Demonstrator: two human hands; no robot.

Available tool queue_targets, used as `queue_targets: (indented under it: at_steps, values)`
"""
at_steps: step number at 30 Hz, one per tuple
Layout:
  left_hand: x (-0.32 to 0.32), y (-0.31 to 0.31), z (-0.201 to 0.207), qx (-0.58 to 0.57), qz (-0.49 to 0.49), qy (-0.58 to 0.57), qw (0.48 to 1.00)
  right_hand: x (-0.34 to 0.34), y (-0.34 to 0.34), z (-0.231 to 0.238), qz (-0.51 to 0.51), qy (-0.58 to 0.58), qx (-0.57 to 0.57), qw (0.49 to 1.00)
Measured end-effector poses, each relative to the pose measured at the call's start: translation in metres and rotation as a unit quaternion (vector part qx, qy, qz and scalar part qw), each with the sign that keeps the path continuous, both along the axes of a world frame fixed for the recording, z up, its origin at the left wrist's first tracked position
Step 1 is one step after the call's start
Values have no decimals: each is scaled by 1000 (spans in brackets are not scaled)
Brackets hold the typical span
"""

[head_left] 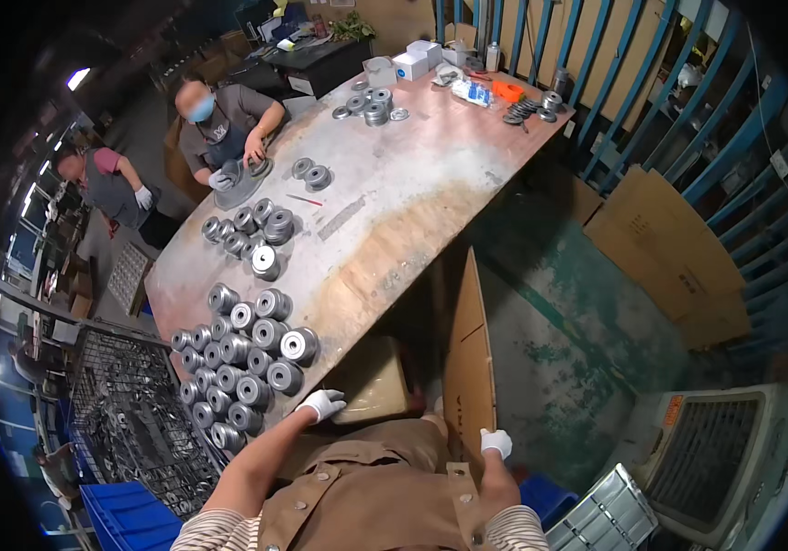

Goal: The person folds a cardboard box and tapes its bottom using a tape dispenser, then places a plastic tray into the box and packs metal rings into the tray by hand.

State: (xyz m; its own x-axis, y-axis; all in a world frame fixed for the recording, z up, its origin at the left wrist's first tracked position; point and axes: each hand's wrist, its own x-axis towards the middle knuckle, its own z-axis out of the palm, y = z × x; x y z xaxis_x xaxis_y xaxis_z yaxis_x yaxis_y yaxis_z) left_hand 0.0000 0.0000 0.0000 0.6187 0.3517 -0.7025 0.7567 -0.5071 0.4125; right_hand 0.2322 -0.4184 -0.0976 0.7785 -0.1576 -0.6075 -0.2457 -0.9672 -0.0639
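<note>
My right hand, in a white glove, is closed on the near edge of a tall brown cardboard sheet that stands upright beside the table. My left hand, also gloved, is at the table's near edge with its fingers partly spread and nothing visible in them. Whether it touches the tabletop I cannot tell. Just past it, under the table edge, sits a tan, tape-covered carton. Many grooved grey metal wheels stand in stacks on the table, left of my left hand.
Across the table a masked co-worker handles a round part; another person stands farther left. A wire cage of metal parts is at left. At right stand a large cooler-like machine, leaning cardboard and a blue fence.
</note>
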Motion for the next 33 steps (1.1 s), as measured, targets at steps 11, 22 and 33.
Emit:
queue_targets:
  at_steps: [11, 22, 33]
  values:
    - [-32, 11, -16, -12, -19, -11, 1000, -22, -19, 52, -78, -83, 8, 993]
    - [153, -22, -11, -82, -104, -62, 989, -3, -20, 65, -83, -100, 29, 991]
    - [446, -130, -16, -110, -170, -40, 978, 51, -46, 60, 8, -2, 42, 999]
